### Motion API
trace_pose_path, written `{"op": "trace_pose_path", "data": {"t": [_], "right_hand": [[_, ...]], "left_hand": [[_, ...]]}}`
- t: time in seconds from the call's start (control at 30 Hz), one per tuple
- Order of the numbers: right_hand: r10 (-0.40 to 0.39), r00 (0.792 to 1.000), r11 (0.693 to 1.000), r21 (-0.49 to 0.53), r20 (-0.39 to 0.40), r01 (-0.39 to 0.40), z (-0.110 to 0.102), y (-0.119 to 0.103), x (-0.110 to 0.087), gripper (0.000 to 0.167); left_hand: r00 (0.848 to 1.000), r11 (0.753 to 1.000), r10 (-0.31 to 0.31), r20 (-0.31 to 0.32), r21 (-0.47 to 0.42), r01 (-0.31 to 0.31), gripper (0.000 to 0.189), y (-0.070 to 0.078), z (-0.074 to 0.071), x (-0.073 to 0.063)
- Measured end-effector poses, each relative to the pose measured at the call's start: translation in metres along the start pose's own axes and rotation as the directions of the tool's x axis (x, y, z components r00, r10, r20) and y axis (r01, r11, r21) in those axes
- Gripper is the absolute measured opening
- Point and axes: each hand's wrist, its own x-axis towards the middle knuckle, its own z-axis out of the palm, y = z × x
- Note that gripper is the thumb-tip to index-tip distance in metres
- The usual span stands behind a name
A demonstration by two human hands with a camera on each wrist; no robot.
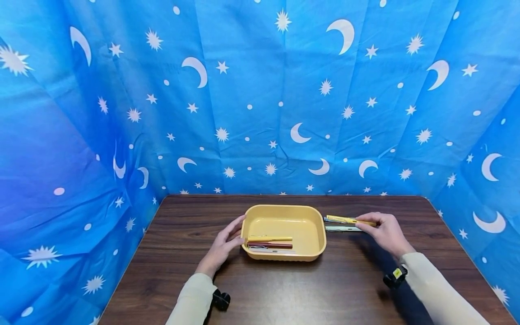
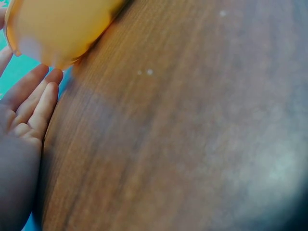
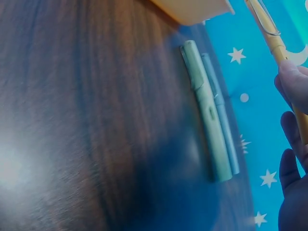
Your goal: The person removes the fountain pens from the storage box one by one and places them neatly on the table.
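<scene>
My right hand [image 1: 385, 231] pinches a yellow pen [image 1: 340, 220] with a metal wire clip, between thumb and fingers, raised above the table. Beneath it a pale green pen [image 3: 208, 113] and a blue pen [image 3: 220, 110] lie side by side on the wood. My left hand [image 1: 222, 247] rests at the left end of a yellow tray [image 1: 321, 228], its fairly straight fingers touching the end wall. Inside the tray, toward the near left, lie another yellow pen [image 1: 272, 239], a dark red pen [image 1: 280, 246] and a white pen [image 1: 280, 251], roughly parallel.
The dark wooden table [image 1: 195, 216] carries the tray near its far half. A blue cloth [image 1: 252, 58] with white moons and stars hangs behind and at both sides. Black wrist cameras sit on both wrists, over light sleeves [image 1: 438, 289].
</scene>
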Motion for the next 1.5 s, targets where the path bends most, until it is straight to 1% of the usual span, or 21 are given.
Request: {"op": "trace_pose_path", "data": {"t": [0.17,0.33,0.5,0.67,0.9,1.1,1.3,1.5], "right_hand": [[0.023,1.0,1.0,-0.02,0.015,-0.023,0.004,0.008,-0.008,0.013],[0.019,0.999,0.999,-0.045,0.036,-0.017,0.009,0.013,-0.014,0.012],[0.019,0.999,0.998,-0.068,0.049,-0.016,0.012,0.017,-0.016,0.012],[0.043,0.997,0.995,-0.097,0.062,-0.037,0.013,0.02,-0.018,0.012],[0.058,0.995,0.994,-0.094,0.085,-0.049,0.016,0.022,-0.019,0.012],[0.039,0.995,0.995,-0.099,0.094,-0.03,0.019,0.024,-0.021,0.013],[0.008,0.995,0.994,-0.112,0.095,0.002,0.019,0.024,-0.02,0.013],[-0.012,0.995,0.987,-0.155,0.1,0.027,0.018,0.024,-0.021,0.011]], "left_hand": [[1.0,1.0,-0.008,-0.006,-0.009,0.008,0.063,0.0,0.001,0.0],[1.0,1.0,-0.008,-0.008,-0.01,0.008,0.062,-0.001,0.002,-0.001],[1.0,1.0,-0.007,-0.009,-0.009,0.007,0.062,0.0,0.003,-0.003],[1.0,1.0,-0.005,-0.008,-0.008,0.005,0.062,0.001,0.003,-0.003],[1.0,1.0,-0.013,-0.007,-0.011,0.013,0.062,0.002,0.002,-0.003],[1.0,1.0,-0.003,-0.004,-0.011,0.003,0.062,0.002,0.001,-0.001],[1.0,1.0,-0.007,-0.005,-0.016,0.007,0.062,0.002,0.001,-0.001],[1.0,1.0,-0.009,0.001,-0.006,0.009,0.063,0.002,0.001,-0.002]]}}
